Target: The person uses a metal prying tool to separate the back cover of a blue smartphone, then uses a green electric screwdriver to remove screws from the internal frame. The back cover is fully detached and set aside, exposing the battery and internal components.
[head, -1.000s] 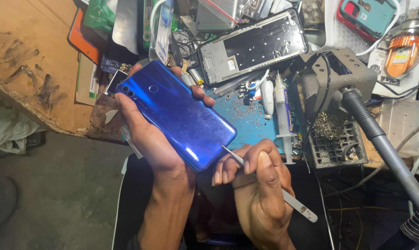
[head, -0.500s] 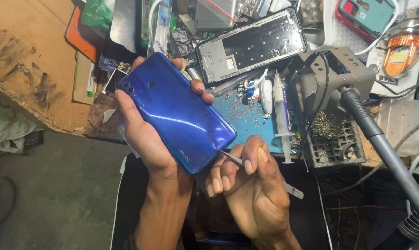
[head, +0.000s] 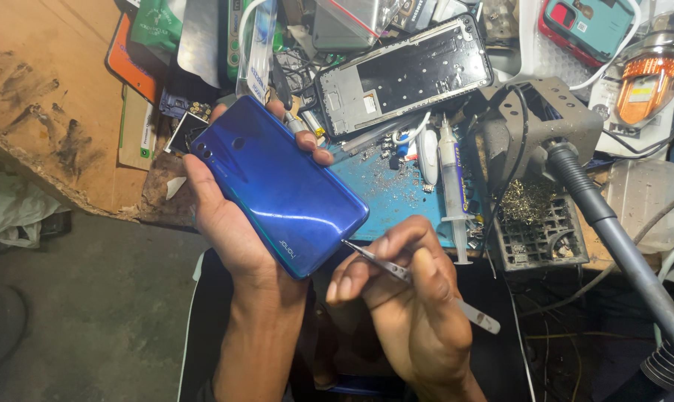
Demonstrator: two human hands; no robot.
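Note:
My left hand (head: 229, 223) grips a glossy blue phone (head: 277, 186), back cover up, lying slantwise across the palm with fingers wrapped over its far edge. My right hand (head: 411, 313) pinches metal tweezers (head: 396, 269). Their tip touches the phone's lower right corner edge. The tweezers' other end sticks out past my wrist to the lower right.
A crowded workbench lies behind: a bare phone frame (head: 404, 74), a blue work mat (head: 389, 193) strewn with solder bits, a syringe (head: 454, 186), a grey soldering stand (head: 545, 126) with a thick hose (head: 620, 246), a teal phone (head: 586, 26), and a wooden board (head: 46, 104) at left.
The phone and my left hand stayed nearly still. My right hand shifted slightly, keeping the tweezers' tip at the phone's lower corner.

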